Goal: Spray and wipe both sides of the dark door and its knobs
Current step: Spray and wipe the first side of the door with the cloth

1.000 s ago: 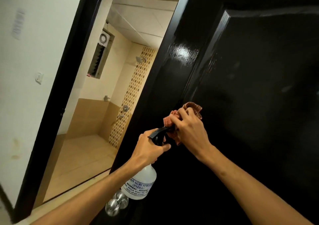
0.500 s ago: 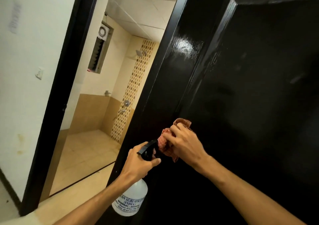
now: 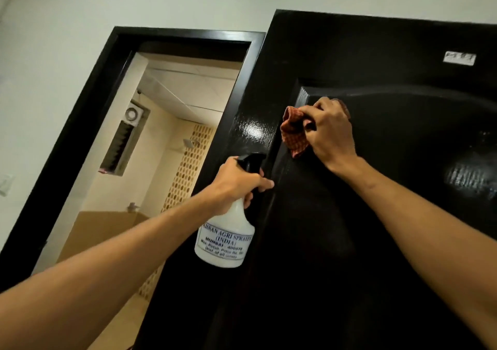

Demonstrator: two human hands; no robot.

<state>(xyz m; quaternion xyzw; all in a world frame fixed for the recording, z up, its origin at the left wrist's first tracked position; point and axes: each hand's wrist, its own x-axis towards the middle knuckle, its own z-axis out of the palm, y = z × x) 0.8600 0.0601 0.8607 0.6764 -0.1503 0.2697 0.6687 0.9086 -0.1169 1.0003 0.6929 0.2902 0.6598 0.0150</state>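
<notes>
Wiping the dark door point(image 3: 376, 242) at its panel's eleven o'clock corner, we should flatten the cloth point(image 3: 293, 134) bunched in our right hand point(image 3: 332, 132) and sweep down, left hand point(image 3: 236, 185) gripping the spray bottle point(image 3: 226, 239) at the cloth's seven o'clock

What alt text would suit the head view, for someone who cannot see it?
A right hand presses a red checked cloth against the upper panel of a glossy dark door, while the left hand grips a white spray bottle beside it. Past the door's edge, a black frame opens onto a tiled bathroom.
</notes>
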